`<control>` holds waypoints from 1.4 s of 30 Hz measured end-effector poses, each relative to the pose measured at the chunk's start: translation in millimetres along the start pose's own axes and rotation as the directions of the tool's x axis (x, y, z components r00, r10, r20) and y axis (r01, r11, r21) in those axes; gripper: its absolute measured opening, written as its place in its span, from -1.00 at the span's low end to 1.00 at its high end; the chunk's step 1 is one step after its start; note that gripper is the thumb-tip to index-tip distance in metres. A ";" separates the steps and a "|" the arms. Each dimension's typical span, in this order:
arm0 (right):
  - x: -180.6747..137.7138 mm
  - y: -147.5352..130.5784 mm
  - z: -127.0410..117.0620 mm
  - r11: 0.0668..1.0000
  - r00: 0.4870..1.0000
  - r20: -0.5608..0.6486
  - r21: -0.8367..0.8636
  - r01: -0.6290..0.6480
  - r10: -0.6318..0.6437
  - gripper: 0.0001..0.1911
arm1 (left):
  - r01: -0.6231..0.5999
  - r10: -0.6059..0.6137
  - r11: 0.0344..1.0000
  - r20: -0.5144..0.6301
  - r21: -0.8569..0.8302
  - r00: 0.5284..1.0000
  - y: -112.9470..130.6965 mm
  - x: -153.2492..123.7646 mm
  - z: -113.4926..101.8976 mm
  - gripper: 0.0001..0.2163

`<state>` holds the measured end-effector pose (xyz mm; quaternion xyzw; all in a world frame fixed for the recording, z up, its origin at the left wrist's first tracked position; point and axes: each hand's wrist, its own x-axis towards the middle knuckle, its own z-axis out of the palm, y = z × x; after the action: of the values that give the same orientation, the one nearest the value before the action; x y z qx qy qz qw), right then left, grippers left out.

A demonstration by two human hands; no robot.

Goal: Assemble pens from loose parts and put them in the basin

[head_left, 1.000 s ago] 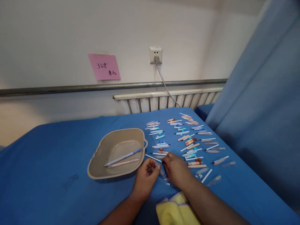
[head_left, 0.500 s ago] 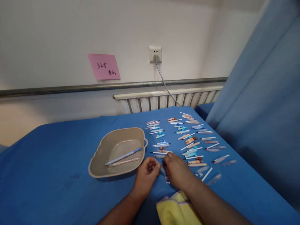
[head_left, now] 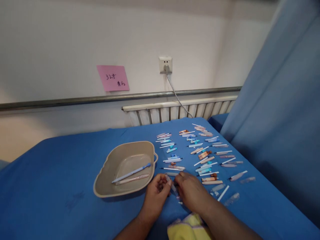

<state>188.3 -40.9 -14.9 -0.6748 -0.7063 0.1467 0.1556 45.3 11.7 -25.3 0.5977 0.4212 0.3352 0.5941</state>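
My left hand (head_left: 156,191) pinches a translucent, pale pen barrel (head_left: 173,187) between thumb and fingers, just right of the basin. Close beside it, my right hand (head_left: 191,191) is curled palm down over the blue cloth, touching or nearly touching the barrel's far side. Its fingertips are hidden, so I cannot make out what they hold. Small pen pieces (head_left: 180,202) lie beneath the hands. Beyond them lie rows of disassembled pens: white refills (head_left: 172,169), coloured barrels (head_left: 212,182) and small caps.
A beige basin (head_left: 106,170) stands to the left, holding a blue pen (head_left: 132,173) and a pinkish pen (head_left: 133,180). A yellow cloth (head_left: 187,231) lies at the front edge below my right wrist. A blue curtain (head_left: 280,110) hangs at the right; a wall socket (head_left: 165,64) with cable is behind.
The whole scene sits slightly lower in the picture as the head view tilts up. Both hands keep nearly the same position and hold around the pen barrel.
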 end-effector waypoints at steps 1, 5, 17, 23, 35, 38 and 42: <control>-0.2 0.6 0.6 1.000 1.000 -0.009 0.018 -0.007 0.007 -0.81 | -0.003 0.003 1.000 0.003 0.006 1.000 0.3 -0.2 -0.2 -0.81; -0.4 6.3 3.6 0.981 0.994 -0.104 0.192 -0.017 0.038 -0.88 | -0.038 0.037 0.999 0.007 0.036 0.999 0.5 -1.4 -1.2 -0.81; 9.1 25.8 6.5 0.414 0.850 -0.235 0.910 0.022 0.471 -0.70 | 0.064 -0.057 0.994 0.091 -0.086 0.994 5.1 2.7 -2.1 -0.73; 8.5 36.2 -4.2 0.317 0.753 -0.261 0.946 0.073 0.604 -0.67 | 0.107 -0.100 0.966 0.041 -0.235 0.994 2.6 4.1 -1.7 -0.75; 8.8 20.8 -4.6 -0.028 0.795 -0.077 0.993 0.117 0.602 -0.64 | 0.174 -0.147 0.956 0.128 -0.236 0.981 10.7 -4.7 5.9 -0.75; 8.8 25.4 -1.5 0.263 0.793 -0.217 0.962 0.075 0.569 -0.72 | 0.140 -0.125 0.970 0.088 -0.198 0.988 11.2 -5.2 6.4 -0.76; 0.0 27.0 -12.2 0.749 0.828 -0.467 0.656 0.089 0.311 -0.91 | 0.101 -0.095 0.982 0.042 -0.157 0.995 12.2 -6.2 6.4 -0.78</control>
<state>217.9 -39.7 -15.1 -0.6326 -0.4911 0.1931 0.5670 49.7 4.1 -13.0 0.5326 0.4120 0.3277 0.6628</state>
